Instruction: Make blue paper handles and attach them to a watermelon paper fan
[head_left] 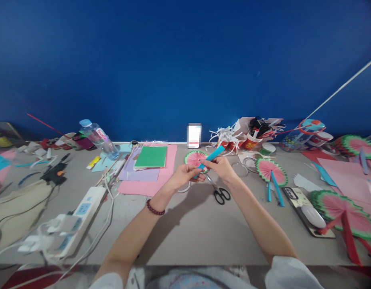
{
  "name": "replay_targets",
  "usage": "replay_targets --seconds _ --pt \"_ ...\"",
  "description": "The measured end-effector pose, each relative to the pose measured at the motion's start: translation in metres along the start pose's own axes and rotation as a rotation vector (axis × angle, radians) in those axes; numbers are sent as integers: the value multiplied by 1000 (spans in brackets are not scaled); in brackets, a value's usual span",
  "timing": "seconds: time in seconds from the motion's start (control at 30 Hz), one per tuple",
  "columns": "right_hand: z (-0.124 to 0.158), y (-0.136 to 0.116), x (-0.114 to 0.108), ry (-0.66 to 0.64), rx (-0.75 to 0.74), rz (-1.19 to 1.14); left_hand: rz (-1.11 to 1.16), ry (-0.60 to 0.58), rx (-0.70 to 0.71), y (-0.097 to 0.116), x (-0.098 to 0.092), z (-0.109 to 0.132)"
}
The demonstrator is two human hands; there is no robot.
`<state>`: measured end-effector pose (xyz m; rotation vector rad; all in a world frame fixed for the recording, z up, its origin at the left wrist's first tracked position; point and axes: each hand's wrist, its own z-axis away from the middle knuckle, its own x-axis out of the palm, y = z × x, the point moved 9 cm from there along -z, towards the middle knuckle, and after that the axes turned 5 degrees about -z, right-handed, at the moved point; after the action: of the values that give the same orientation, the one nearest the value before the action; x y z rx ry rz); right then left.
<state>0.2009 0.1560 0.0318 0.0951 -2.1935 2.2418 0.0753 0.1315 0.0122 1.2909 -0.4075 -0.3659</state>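
My left hand (188,175) and my right hand (218,163) are together over the middle of the table. Both have their fingers closed on a blue paper strip (214,153), which slants up to the right. The left fingers pinch its lower end and the right fingers grip it around the middle. Just behind the hands is a round pleated paper fan (196,159), pink with a green edge; the hands hide its lower part. Scissors with black handles (221,196) lie on the table below my right hand, their blades pointing towards the hands.
Left of the hands are coloured paper sheets (151,156), a plastic bottle (99,138), a glue gun (55,170) and a power strip (83,218) with cables. To the right lie finished-looking fans (271,171), a phone (293,200) under a white mouse (313,216), and cups (252,142) of scraps.
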Motion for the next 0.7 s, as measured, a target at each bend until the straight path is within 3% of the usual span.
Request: replay_targets --seconds 0.27,0.47,0.7 --pt "-2 3 -4 9 19 -23 63 -52 29 1 6 -3" --pt "0 2 2 -22 18 -2 -57 -40 14 5 1 2" --pt "3 4 14 -88 41 -55 -217 106 208 20 -7 3"
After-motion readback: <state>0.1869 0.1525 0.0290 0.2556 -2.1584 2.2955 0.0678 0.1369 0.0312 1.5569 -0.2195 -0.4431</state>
